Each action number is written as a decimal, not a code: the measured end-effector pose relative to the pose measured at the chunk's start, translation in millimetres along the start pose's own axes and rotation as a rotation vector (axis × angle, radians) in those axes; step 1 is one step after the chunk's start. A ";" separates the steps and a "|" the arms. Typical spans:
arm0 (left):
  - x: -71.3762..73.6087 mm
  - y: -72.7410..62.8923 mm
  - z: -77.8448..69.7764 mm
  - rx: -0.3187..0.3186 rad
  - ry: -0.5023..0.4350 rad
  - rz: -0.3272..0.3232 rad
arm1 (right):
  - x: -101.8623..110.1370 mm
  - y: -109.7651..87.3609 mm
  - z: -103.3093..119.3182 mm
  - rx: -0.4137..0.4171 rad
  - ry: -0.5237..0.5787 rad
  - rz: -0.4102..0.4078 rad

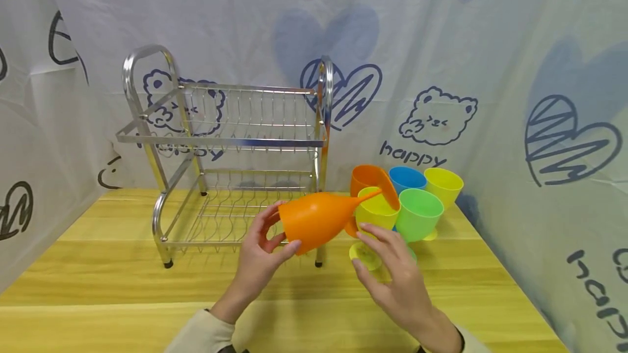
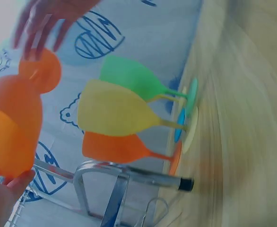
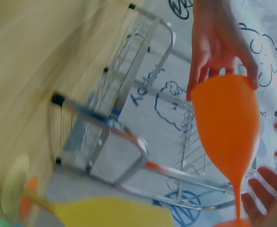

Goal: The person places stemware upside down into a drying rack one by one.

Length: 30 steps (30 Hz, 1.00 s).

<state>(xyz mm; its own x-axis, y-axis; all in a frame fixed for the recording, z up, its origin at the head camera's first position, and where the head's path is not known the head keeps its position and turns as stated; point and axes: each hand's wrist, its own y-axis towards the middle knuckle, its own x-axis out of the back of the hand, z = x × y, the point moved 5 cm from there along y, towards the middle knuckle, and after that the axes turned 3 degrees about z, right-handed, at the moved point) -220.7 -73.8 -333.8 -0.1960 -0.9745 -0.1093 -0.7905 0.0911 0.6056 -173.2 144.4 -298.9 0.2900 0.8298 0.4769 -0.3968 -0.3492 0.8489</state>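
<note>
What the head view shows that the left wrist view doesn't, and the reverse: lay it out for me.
Only the head view: the blue goblet's bowl and the sleeve cuffs. Only the left wrist view: the green goblet's stem. Both: the held orange goblet, the left hand gripping it, the right hand, and the metal rack.

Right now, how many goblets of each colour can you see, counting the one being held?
Orange goblets: 2, one in the left hand
Yellow goblets: 2
Blue goblet: 1
Green goblet: 1
Total: 6
</note>
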 end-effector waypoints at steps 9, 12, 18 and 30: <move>0.3 -3.0 1.3 0.110 -0.143 -0.124 | -12.9 2.7 -27.9 -0.728 0.571 0.054; -3.8 -3.9 0.3 0.142 -0.190 -0.128 | -22.9 5.1 -30.8 -0.807 0.776 0.070; -11.5 -4.7 -3.6 0.155 -0.282 -0.098 | -40.6 13.0 -30.5 -0.761 1.148 -0.004; -12.3 -5.7 -4.5 0.169 -0.314 -0.080 | -56.7 22.2 -26.7 -0.695 1.191 -0.054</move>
<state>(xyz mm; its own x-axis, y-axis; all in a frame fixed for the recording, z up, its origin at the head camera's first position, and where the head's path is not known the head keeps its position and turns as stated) -211.2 -63.3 -332.4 -0.2778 -0.8716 -0.4038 -0.8901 0.0755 0.4494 -221.6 101.2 -313.2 -0.4547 0.8262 -0.3328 -0.8600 -0.3101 0.4051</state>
